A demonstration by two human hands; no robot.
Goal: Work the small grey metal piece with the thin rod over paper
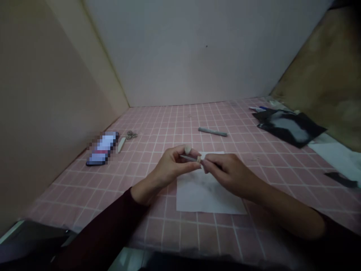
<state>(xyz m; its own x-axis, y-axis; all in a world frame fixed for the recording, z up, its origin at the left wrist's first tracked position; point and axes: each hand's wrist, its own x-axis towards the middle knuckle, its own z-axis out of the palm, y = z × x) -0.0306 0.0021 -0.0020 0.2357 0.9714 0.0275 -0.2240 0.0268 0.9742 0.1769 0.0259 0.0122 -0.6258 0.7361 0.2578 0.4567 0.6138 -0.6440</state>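
Thin stick sits between the two hands, above the white sheet, with a small beige piece at the left thumb tip. Where stick ends and piece begins: too blurred to tell. Pale patch up by the left fingers, can't tell what it is.

Handling, my guess: stick light, fairly stiff, slim enough to roll in the fingers; beige piece light, maybe soft or easily squashed, so a gentle pinch at its sides. Best hold on the stick looks like near its end, fingertips only.

Left hand: thumb below, fingers curled above, gap between them along the stick, tips nearly together on the beige piece. Forearm comes in from lower left, wrist roughly straight. Right hand: curled tight, thumb and forefinger pinching at the stick's near-right end, other fingers mostly hidden underneath. Forearm slants in from lower right. Hands almost touching at the tips, both held over the sheet.

Around: grey bar beyond both hands; phone well left of the left hand, pale strip just beside it; black bag far side, right of the right hand. All on the pink checked surface.
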